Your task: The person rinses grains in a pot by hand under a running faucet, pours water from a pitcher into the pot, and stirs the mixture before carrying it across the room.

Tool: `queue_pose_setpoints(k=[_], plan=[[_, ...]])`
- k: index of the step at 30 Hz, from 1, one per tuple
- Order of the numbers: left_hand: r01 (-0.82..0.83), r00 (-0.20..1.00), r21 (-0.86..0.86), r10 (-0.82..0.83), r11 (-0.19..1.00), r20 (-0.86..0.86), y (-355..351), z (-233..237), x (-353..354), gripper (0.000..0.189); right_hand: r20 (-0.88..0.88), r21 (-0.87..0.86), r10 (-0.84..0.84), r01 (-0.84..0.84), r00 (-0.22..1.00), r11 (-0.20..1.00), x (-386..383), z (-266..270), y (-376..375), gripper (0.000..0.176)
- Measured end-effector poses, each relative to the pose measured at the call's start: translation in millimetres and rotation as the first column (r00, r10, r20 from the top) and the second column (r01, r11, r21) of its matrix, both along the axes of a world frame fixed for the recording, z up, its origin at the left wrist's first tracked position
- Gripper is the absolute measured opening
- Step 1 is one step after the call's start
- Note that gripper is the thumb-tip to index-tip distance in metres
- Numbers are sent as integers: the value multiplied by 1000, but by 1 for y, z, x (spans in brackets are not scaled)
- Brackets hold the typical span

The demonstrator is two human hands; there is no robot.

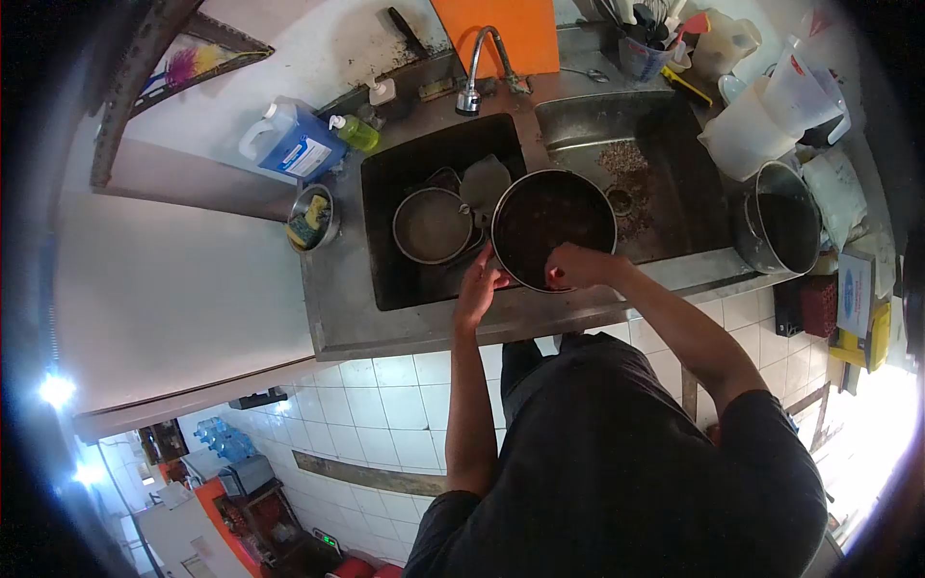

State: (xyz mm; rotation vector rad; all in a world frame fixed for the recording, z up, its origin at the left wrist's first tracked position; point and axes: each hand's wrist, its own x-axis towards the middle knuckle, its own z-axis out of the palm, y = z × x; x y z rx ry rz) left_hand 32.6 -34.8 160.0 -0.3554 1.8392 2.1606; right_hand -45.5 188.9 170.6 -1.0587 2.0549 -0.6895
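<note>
A large round pot [549, 217] with a dark inside is tipped toward me over the divider between the two sink basins. My left hand [479, 289] grips its left side near the rim, fingers against the outer wall. Down inside the near edge of the pot is my right hand [578, 267], closed with the fingers curled; whatever it holds is hidden. In the left basin [385, 279], just left of the pot, sit a smaller pot [434, 226] with cloudy content and a greyish flat piece [485, 181].
Food scraps [624, 159] lie in the right basin [674, 222] around the drain. A faucet [469, 96] arches behind the divider. Blue liquid jug [294, 144], green soap bottle [355, 133] and a bowl of sponges [313, 220] stand left; a metal pot [779, 220] and plastic pitchers [752, 130] stand right.
</note>
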Motion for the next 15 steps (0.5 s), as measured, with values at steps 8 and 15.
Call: queue_pose_setpoints(k=[8, 15], plan=[[-219, 872, -745, -216, 631, -440, 19, 35, -11, 51, 195, -31, -135, 143, 972, 989, 6, 29, 4, 15], [-206, 805, -776, -348, 596, -481, 29, 41, -26, 44, -17, 271, -8, 12, 1000, 962, 0, 21, 11, 14]])
